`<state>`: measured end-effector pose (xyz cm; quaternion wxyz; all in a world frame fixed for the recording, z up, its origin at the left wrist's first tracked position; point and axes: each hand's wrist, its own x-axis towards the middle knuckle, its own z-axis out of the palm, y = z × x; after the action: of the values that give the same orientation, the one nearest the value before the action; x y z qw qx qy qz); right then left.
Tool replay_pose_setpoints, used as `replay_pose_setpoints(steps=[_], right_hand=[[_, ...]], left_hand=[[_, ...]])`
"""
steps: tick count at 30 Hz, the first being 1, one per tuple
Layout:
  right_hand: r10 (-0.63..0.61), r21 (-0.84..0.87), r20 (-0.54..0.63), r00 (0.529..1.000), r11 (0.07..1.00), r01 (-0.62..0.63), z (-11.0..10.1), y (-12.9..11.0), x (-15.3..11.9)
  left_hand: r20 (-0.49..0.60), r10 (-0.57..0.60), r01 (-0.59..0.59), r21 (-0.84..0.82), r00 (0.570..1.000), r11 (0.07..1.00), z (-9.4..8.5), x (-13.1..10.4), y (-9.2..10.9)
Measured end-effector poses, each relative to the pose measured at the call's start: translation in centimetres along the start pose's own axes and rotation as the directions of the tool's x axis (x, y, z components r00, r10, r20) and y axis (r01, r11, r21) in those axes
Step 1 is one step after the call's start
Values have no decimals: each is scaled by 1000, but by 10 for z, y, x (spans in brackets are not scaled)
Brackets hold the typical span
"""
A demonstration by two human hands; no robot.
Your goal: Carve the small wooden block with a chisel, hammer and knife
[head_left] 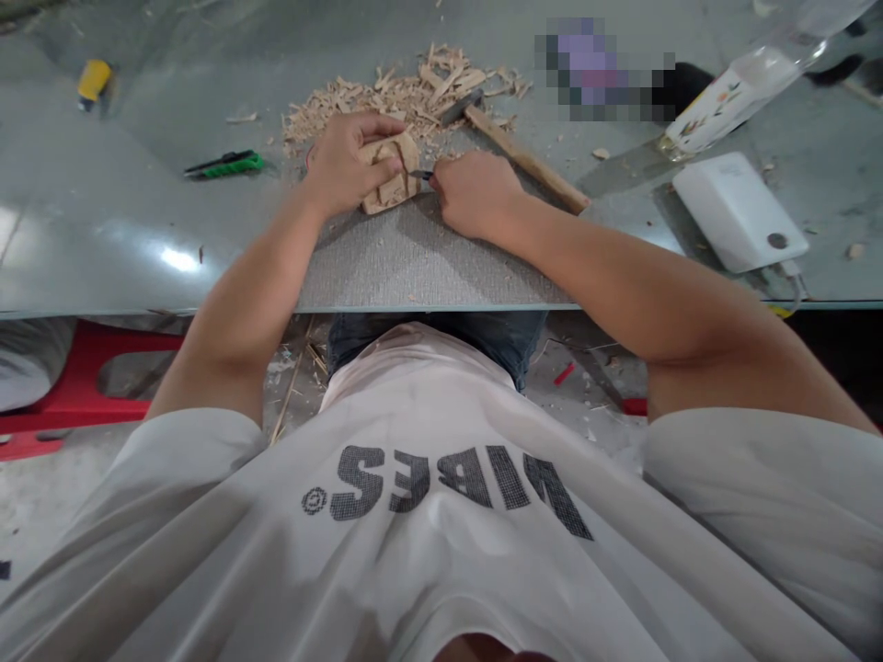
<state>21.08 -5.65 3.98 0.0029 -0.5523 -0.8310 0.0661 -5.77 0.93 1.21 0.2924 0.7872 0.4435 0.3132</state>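
Note:
My left hand (349, 164) is closed around the left side of a pale wood carving (392, 188), its thumb across the top face and its fingers along the far edge. Grooves and raised shapes are cut into the wood. From the right, my right hand (475, 191) grips a small carving knife (422, 174); its dark blade points left and meets the carving's right side. The knife's handle is hidden in my fist. Just beyond my hands lies a heap of wood shavings (386, 97). A hammer (528, 161) with a wooden handle rests beyond my right hand.
A green utility knife (224, 165) and a yellow tool (94, 83) lie to the left. On the right are a clear bottle (741, 97) and a white box (741, 211) with a cable. The table's front edge (441, 308) runs before my body.

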Motion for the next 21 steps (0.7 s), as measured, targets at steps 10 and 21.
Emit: replay_pose_setpoints(steps=[10, 21], right_hand=[[-45, -13, 51, 998, 999, 46, -1, 0, -3], [24, 30, -38, 999, 999, -23, -1, 2, -16]], left_hand=[[1, -31, 31, 167, 1000, 985, -5, -11, 30], [-88, -31, 31, -4, 996, 1000, 3, -7, 10]])
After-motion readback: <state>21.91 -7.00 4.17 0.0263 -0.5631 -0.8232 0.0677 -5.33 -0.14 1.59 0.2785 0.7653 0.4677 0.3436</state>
